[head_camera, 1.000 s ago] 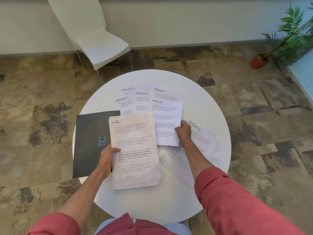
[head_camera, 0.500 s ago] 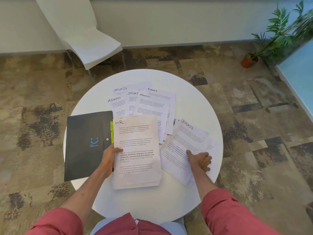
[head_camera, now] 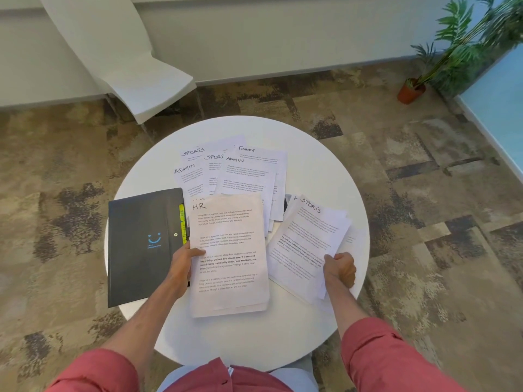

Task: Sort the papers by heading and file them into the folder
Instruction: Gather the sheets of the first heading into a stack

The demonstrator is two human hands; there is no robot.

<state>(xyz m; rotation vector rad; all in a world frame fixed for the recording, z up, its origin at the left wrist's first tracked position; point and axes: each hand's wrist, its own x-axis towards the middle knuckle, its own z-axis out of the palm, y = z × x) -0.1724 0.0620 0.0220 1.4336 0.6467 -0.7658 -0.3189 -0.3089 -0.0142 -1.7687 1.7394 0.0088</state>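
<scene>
My left hand point(head_camera: 182, 265) grips the left edge of a stack of sheets headed HR point(head_camera: 229, 256), held just above the round white table point(head_camera: 319, 171). A black folder point(head_camera: 143, 244) with a blue smile mark and yellow tabs lies at the table's left, partly under that stack. My right hand point(head_camera: 339, 268) pinches the lower right corner of a sheet headed SPORTS point(head_camera: 307, 239), which lies on top of other sheets at the right. Farther back lies a fanned spread of papers point(head_camera: 235, 168) headed SPORTS, ADMIN and FINANCE.
A white chair point(head_camera: 133, 63) stands beyond the table at the left. A potted plant point(head_camera: 413, 90) sits on the patterned carpet at the back right, beside a pale blue surface point(head_camera: 501, 100). The folder overhangs the table's left rim.
My right hand left the ADMIN sheet in the middle, moved to the right pile and closed on the corner of the SPORTS sheet. My left hand kept hold of the HR stack.
</scene>
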